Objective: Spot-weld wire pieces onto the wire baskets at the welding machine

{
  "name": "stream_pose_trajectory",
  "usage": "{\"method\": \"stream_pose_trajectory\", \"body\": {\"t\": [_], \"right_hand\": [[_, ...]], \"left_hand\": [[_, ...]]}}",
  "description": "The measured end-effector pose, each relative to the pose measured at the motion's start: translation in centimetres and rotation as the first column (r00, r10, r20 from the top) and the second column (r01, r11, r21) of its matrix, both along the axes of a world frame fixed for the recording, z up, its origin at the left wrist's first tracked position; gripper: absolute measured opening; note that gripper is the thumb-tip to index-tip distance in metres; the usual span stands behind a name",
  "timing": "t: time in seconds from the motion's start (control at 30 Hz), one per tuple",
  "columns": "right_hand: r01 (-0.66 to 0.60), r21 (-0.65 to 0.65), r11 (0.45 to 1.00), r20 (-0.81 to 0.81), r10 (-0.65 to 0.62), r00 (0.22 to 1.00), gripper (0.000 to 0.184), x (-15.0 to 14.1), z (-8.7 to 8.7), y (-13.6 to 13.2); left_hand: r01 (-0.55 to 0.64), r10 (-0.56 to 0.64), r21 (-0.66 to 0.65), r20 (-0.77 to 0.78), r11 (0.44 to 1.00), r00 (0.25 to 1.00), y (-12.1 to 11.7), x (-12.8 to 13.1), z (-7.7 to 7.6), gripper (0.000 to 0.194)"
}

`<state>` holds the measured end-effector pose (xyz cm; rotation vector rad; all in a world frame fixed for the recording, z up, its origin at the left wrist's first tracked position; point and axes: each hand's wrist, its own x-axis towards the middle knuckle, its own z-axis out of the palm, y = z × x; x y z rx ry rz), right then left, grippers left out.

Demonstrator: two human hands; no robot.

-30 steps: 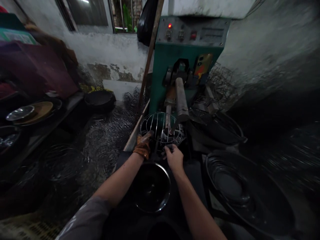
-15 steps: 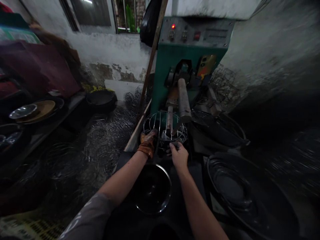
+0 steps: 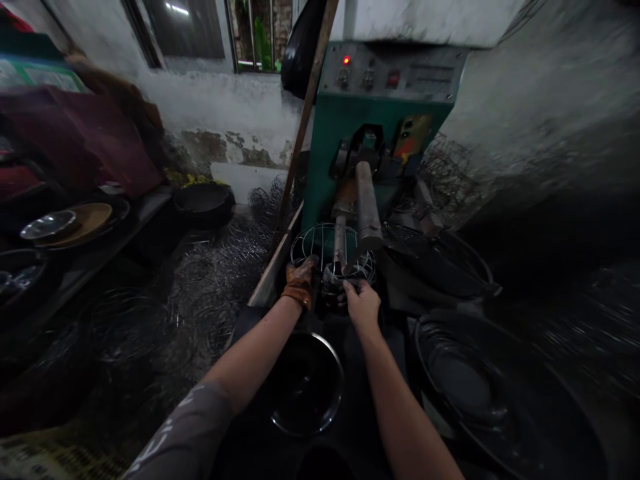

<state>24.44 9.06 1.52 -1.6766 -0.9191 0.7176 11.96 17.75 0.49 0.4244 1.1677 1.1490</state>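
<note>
My left hand [image 3: 301, 277], in a brown work glove, is closed on the near left part of a round wire frame [image 3: 320, 233]. My right hand [image 3: 361, 298], bare, pinches the near right edge of the same frame, thumb on top. The frame sits around the lower metal arm [image 3: 340, 240] of a green spot welding machine [image 3: 325, 140], under its thick upper arm [image 3: 369, 207]. Between my hands, dark material at the lower arm's end is hard to make out. Just below my wrists lies a shiny-rimmed round dark dish [image 3: 306, 383].
A dark basin [image 3: 465, 373] with wire rings stands at the right, another pan [image 3: 450, 267] behind it. Piled wire frames [image 3: 210, 287] cover the floor at the left. A wooden pole [image 3: 303, 133] leans beside the machine. Bowls [image 3: 50, 227] rest on a bench further left.
Both hands and the wire frame have shifted slightly right, the frame turning a little. Its wires now lie differently around the lower arm. The view has tilted up slightly.
</note>
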Motion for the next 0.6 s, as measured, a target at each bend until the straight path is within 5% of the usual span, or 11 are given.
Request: {"method": "stream_pose_trajectory", "body": {"t": [0.37,0.6], "right_hand": [[-0.003,-0.022,1.0,0.056,0.004,0.998,0.04,0.7,0.1,0.6],[0.001,-0.009,1.0,0.019,-0.001,1.0,0.041,0.4,-0.8,0.9]], "left_hand": [[-0.058,0.052,-0.083,-0.065,0.995,0.997,-1.2,0.3,4.4,0.028],[-0.05,0.05,-0.024,0.005,0.998,0.999,-0.6,0.6,2.6,0.033]]}}
